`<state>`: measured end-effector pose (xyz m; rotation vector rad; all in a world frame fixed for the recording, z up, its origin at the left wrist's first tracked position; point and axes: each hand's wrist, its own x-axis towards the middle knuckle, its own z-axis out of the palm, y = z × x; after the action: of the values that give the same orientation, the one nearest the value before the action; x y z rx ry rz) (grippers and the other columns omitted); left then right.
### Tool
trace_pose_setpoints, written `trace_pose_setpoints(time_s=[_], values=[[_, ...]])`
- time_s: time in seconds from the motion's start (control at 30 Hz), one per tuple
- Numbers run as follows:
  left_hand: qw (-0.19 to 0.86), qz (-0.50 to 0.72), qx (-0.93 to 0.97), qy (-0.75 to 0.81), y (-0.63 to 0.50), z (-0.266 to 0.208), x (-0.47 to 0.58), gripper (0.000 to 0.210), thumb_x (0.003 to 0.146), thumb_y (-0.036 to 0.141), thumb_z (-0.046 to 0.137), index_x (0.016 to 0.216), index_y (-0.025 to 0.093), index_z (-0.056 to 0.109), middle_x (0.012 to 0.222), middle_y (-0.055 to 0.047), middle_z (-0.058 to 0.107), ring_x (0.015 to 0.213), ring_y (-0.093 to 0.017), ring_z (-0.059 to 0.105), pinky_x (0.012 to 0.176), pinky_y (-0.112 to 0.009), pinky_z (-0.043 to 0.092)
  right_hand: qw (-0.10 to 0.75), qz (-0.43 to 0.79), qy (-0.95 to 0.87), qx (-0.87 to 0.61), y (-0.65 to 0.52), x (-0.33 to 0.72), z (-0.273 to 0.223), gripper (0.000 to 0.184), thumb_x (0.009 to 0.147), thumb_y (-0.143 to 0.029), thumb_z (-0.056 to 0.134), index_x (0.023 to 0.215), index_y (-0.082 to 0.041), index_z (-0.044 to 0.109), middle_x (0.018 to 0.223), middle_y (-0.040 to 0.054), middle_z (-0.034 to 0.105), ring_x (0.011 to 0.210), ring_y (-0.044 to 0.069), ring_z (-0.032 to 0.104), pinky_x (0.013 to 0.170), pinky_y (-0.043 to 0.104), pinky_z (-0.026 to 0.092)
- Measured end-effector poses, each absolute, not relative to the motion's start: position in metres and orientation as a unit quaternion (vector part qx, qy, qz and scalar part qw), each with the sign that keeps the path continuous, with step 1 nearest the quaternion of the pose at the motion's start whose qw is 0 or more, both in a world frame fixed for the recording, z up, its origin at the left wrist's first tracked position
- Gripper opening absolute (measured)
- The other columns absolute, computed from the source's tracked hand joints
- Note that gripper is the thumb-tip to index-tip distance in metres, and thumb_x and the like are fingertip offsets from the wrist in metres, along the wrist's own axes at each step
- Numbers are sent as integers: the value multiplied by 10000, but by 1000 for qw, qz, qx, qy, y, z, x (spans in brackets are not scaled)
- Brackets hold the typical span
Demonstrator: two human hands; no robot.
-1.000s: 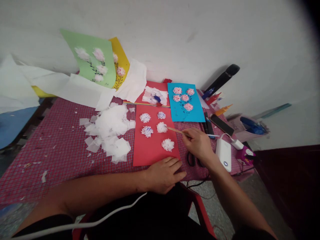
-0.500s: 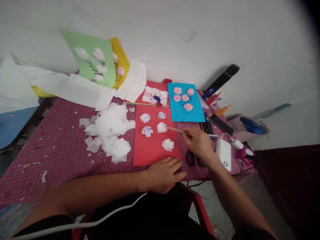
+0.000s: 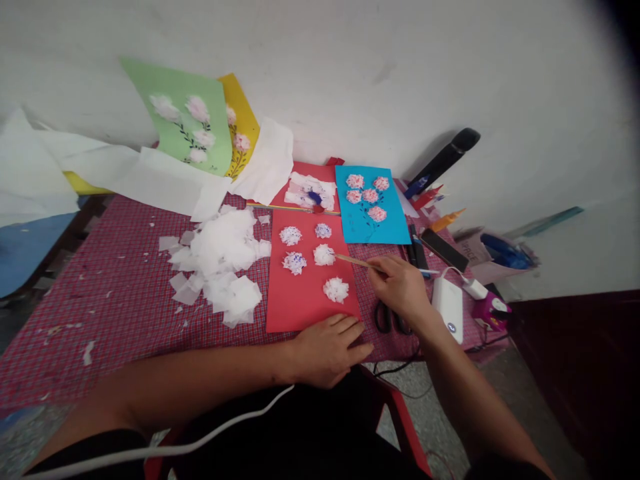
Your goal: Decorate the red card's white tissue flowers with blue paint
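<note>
Where red paper [image 3: 299, 305] lies, ruffled puffs [image 3: 324, 255], thin stick [image 3: 359, 262]

head cam, fwd/down, red card [image 3: 306, 307] mid-pic

A table [image 3: 130, 287] stands against the wall, covered by a red checked cloth [image 3: 150, 327] that hangs down at the near left corner. Small paper scraps [image 3: 88, 353] dot the cloth on the left. Near the middle sits a loose heap of white squares [image 3: 225, 243], spread unevenly, its right edge close to a red sheet [image 3: 300, 308] lying flat. A blue sheet [image 3: 397, 232] lies just beyond that sheet's upper right corner. Toward the right end are scissors [image 3: 383, 318], partly hidden, then a white power bank [image 3: 447, 310] and a black phone [image 3: 444, 249]. A purple socket box [image 3: 487, 310] sits by the right edge. A long white sheet [image 3: 165, 180] drapes over the back left.
</note>
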<state>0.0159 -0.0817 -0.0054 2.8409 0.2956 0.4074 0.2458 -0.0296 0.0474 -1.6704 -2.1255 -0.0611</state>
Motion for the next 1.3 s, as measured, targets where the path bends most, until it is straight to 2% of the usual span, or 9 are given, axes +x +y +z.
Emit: trace_pose_setpoints(time_s=[0.8, 1.3], values=[[129, 134, 977, 104, -82, -5, 16, 548, 949, 376, 636, 1442, 161, 537, 1495, -209, 548, 1376, -346, 525, 1170, -476, 384, 211, -13, -771, -601, -32, 242, 46, 167, 921, -185, 604, 916, -212, 769, 869, 57, 790, 819, 236, 731, 741, 337, 522], [129, 134, 977, 103, -82, -7, 16, 546, 952, 380, 630, 1440, 156, 536, 1503, -223, 534, 1377, -356, 527, 1168, -489, 391, 232, -37, -765, -600, -26, 246, 42, 162, 930, -197, 617, 940, -211, 778, 921, 78, 799, 811, 242, 735, 720, 350, 546]])
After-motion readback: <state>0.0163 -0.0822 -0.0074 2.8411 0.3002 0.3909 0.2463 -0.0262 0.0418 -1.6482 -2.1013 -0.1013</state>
